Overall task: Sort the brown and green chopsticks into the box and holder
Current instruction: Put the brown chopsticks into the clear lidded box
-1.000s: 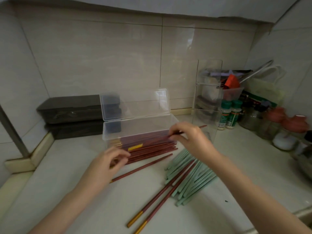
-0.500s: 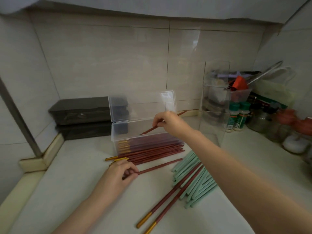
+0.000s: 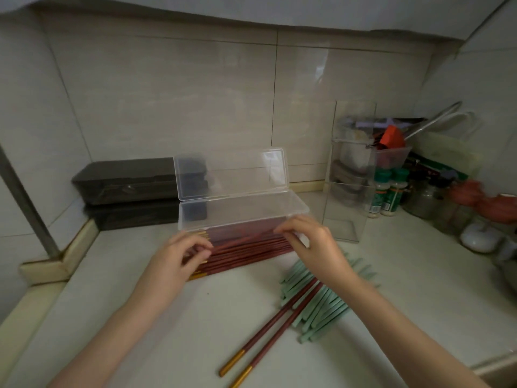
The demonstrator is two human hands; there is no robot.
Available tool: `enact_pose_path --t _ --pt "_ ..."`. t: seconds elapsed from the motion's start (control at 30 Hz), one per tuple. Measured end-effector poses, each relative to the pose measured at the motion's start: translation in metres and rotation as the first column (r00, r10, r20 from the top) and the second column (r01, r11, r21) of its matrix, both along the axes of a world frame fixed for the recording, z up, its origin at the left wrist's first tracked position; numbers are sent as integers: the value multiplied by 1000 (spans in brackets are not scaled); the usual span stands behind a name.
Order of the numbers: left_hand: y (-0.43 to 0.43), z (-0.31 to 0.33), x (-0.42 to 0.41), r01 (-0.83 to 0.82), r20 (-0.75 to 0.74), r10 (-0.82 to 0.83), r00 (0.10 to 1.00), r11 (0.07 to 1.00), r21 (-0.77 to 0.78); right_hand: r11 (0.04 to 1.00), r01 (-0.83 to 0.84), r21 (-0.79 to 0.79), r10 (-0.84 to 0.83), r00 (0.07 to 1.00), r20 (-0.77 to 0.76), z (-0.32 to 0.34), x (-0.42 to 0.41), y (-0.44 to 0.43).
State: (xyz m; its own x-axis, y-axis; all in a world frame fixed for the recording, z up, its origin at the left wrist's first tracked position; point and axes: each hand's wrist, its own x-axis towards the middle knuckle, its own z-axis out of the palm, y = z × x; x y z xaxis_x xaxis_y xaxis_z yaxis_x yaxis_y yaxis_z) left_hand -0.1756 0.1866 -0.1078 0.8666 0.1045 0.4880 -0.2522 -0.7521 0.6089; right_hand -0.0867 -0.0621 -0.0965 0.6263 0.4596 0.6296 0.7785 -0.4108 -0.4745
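Just before the front wall of the clear plastic box [image 3: 243, 211], lid standing open: one brown chopstick [image 3: 243, 241], slanted, pinched at both ends. At the end nearer the box's left side, left hand [image 3: 179, 257], thumb and curled fingers [image 3: 200, 254] closed on the stick. At the other end, by the box's right corner, right hand [image 3: 310, 243], fingertips [image 3: 282, 229] bent down onto it. Underneath, against the box front, a heap of brown chopsticks [image 3: 251, 254]. Front-right of the box, green chopsticks [image 3: 321, 306], with two loose brown chopsticks [image 3: 268, 330] lying across them. Right of the box, an upright clear holder [image 3: 351, 191]. Behind the box to its left, stacked dark cases [image 3: 126, 180].
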Motion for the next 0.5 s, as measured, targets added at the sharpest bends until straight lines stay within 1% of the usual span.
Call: enact_pose_path --t 0.03,0.1,0.17,0.2,0.3,0.5 --pt "0 9 3 -17 10 17 1000 1000 5 1000 3 2 -3 1000 -12 -5 -2 -3" --pt "0 28 13 -36 45 35 998 999 30 999 -20 -43 18 998 -53 -13 -3 -5" --pt "-3 46 27 -34 74 30 997 998 48 990 -56 -129 46 995 -85 -21 1 -3" --pt "-5 53 36 -33 66 29 997 998 59 980 -72 -185 56 994 -89 -25 4 -1" --pt "-9 63 65 -35 -29 37 999 995 88 942 -81 -325 67 996 -53 -32 10 9" --pt "-7 51 101 -37 -267 62 962 995 95 907 -43 -419 23 998 -53 -39 15 29"
